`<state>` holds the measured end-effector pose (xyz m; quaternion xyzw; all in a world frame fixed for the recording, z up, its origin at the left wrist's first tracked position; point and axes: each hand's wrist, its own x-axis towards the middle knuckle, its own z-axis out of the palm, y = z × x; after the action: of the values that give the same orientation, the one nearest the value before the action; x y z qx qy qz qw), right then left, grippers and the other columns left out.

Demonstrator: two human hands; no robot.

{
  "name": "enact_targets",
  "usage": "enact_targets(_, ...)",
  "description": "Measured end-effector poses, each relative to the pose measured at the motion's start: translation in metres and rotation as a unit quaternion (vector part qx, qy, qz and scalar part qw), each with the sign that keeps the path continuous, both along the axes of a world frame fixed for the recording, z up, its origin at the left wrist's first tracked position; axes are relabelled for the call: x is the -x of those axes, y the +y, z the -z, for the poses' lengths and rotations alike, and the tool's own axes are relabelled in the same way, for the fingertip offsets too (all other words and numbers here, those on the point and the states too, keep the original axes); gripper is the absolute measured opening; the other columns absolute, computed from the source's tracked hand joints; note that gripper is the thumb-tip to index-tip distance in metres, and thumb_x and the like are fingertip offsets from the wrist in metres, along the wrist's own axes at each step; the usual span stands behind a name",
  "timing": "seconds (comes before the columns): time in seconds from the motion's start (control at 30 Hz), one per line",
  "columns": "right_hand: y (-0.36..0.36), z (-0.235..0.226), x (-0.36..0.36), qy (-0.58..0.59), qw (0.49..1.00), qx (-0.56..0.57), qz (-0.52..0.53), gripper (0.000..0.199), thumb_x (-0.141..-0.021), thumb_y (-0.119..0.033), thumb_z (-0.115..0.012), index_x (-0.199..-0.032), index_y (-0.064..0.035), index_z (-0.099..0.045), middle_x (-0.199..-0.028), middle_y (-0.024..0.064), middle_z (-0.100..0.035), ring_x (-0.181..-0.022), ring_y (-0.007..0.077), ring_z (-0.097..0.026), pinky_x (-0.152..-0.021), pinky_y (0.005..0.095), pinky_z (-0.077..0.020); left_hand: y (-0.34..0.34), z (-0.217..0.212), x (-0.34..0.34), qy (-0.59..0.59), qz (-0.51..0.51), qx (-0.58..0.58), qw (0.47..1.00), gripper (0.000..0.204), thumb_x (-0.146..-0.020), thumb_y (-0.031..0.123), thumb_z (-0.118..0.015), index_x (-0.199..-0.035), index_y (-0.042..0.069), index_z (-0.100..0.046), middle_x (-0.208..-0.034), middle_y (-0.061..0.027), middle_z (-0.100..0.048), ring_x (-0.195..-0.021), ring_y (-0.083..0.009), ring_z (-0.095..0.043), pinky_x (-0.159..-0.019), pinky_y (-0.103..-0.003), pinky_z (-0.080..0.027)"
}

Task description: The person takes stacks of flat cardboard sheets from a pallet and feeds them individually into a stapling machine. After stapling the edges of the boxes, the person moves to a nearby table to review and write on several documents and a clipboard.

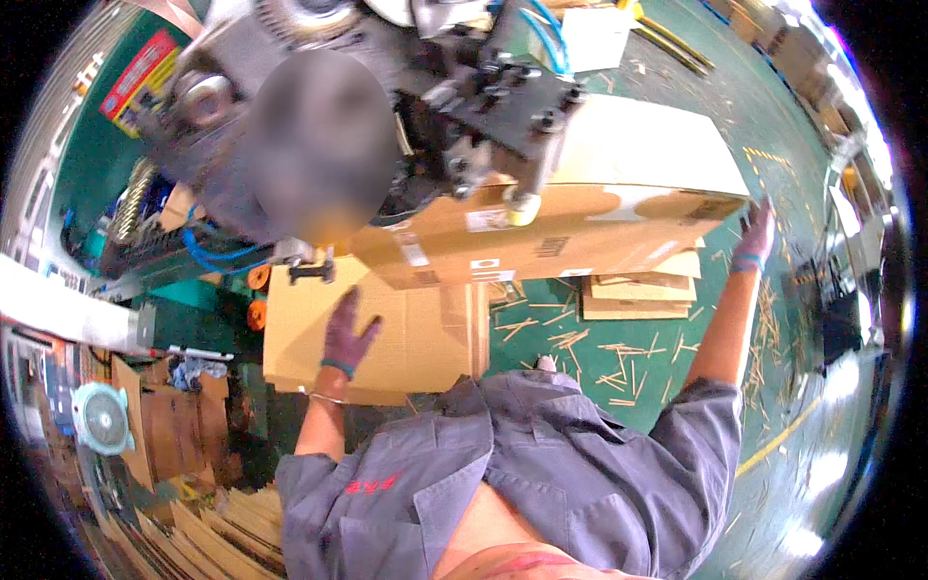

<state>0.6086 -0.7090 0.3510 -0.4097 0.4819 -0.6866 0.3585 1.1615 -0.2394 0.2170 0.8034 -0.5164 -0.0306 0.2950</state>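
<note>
The left hand (351, 335) wears a purple glove and is spread wide, with the thumb sticking out to the side. It is over a flat stack of cardboard sheets (425, 338) and has hold of nothing. I can't tell if it rests on the top sheet or is just above it. The right hand (758, 237) wears a purple glove too. Its fingers look straight, not curled up, and it is right by the far right corner of the big cardboard box (551, 242). I can't tell if it is touching the box there. The box lies across the middle, in front of the person, and its left part goes out of sight behind the big gray and black machine (512, 121). As for how far along things are, the box looks like it is already bent, with a pale top side and a brown front side. I can't see if its edges are joined, so that part may or may not be done. The sheets under the left hand are flat, so they seem not to be worked on yet. A small pile of cardboard (638, 307) lies on the green floor (517, 362) past the box, and I can't tell if it is done. Thin cardboard strips (628, 382) are all over the floor.
</note>
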Motion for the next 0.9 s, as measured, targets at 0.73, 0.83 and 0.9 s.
enact_targets(0.73,-0.193,0.132,0.251,0.481,0.802,-0.336,0.109,0.082,-0.083,-0.07,-0.041,-0.14,-0.0114,-0.039,-0.145,0.0179,-0.037,-0.13,0.0393,-0.038,-0.108,0.0487,-0.0279,-0.321,0.057,0.211,-0.126,0.088,-0.211,0.965,0.046,-0.08,0.015,-0.063,-0.124,0.008,-0.054,-0.131,-0.02,-0.047,-0.123,-0.0352,-0.044,-0.102,-0.044,-0.038)
enact_targets(0.83,-0.134,0.272,0.294,0.61,0.727,-0.316,0.024,0.061,-0.088,-0.049,-0.045,-0.136,-0.0105,-0.044,-0.13,0.0209,-0.051,-0.118,0.0392,-0.049,-0.099,0.0476,-0.0378,-0.283,0.139,0.196,0.068,0.232,-0.1,0.965,0.042,-0.081,0.021,-0.06,-0.122,0.015,-0.058,-0.119,-0.0197,-0.056,-0.115,-0.0386,-0.05,-0.099,-0.045,-0.042)
enact_targets(0.9,-0.073,0.359,0.281,0.623,0.69,-0.354,-0.097,0.046,-0.092,-0.033,-0.047,-0.131,-0.0096,-0.048,-0.118,0.0236,-0.059,-0.108,0.0396,-0.057,-0.091,0.0473,-0.0458,-0.228,0.14,0.203,0.046,0.184,-0.18,0.965,0.054,-0.081,0.025,-0.062,-0.131,0.012,-0.05,-0.129,-0.0224,-0.051,-0.12,-0.0379,-0.047,-0.104,-0.043,-0.037)
